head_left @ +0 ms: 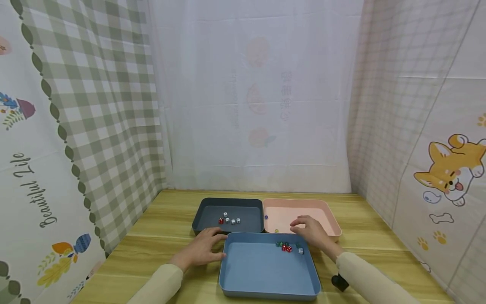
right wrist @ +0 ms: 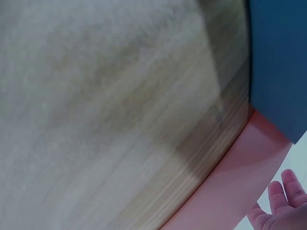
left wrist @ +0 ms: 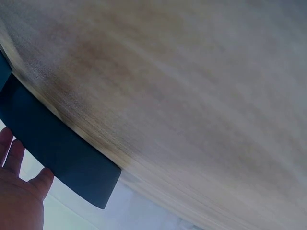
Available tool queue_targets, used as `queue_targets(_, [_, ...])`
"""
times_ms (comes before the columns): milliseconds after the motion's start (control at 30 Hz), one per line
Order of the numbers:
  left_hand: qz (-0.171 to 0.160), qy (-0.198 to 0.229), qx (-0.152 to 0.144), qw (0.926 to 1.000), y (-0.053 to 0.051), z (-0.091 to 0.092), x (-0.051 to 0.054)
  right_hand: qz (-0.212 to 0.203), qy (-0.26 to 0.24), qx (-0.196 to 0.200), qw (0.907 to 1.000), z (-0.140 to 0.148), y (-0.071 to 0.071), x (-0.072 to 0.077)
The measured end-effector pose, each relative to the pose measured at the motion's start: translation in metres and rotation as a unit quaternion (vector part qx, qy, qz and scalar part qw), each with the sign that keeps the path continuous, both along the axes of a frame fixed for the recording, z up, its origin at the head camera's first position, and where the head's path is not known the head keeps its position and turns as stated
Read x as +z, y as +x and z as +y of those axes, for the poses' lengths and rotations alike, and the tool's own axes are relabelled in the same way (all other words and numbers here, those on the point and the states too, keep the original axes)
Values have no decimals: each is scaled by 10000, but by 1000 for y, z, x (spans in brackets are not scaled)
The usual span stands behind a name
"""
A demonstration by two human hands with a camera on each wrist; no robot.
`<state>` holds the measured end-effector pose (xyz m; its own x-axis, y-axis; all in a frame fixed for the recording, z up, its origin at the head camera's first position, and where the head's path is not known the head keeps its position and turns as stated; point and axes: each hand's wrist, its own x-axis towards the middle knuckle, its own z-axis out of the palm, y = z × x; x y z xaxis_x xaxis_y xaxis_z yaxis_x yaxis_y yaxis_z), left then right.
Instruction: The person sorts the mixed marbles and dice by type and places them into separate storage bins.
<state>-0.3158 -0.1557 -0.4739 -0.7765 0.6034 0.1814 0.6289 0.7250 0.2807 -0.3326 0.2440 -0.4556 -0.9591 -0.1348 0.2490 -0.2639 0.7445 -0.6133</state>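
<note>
A blue tray (head_left: 269, 270) lies nearest on the table, with several green dice (head_left: 281, 244), red dice (head_left: 287, 248) and a white die (head_left: 301, 251) at its far right. My left hand (head_left: 203, 249) is at its upper left side, fingers spread and fingertips at the rim. Over the front of the pink tray (head_left: 300, 207) hovers my right hand (head_left: 313, 232), fingers loosely bent, nothing visible in them. That tray holds a blue die (head_left: 266, 217) and a yellow die (head_left: 276, 231). The dark tray (head_left: 247, 206) contains several white dice (head_left: 233, 221) and a red die (head_left: 221, 221).
The three trays stand close together on a wood-grain table (head_left: 148, 257). A small black object (head_left: 339, 283) lies beside the right forearm. Checked cloth (head_left: 114, 84) hangs at the left, a white curtain (head_left: 258, 97) behind, and a printed cloth (head_left: 425, 160) at the right.
</note>
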Motion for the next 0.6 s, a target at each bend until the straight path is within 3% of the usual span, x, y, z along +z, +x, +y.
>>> queue_targets(333, [-10,-13,9,10000,-1,-1,0,110,68,291,9995,-10,10,-8])
queue_targets(600, [-29,-22,19,10000,-1,-1,0,442,698,150,9965,-14,14,-17])
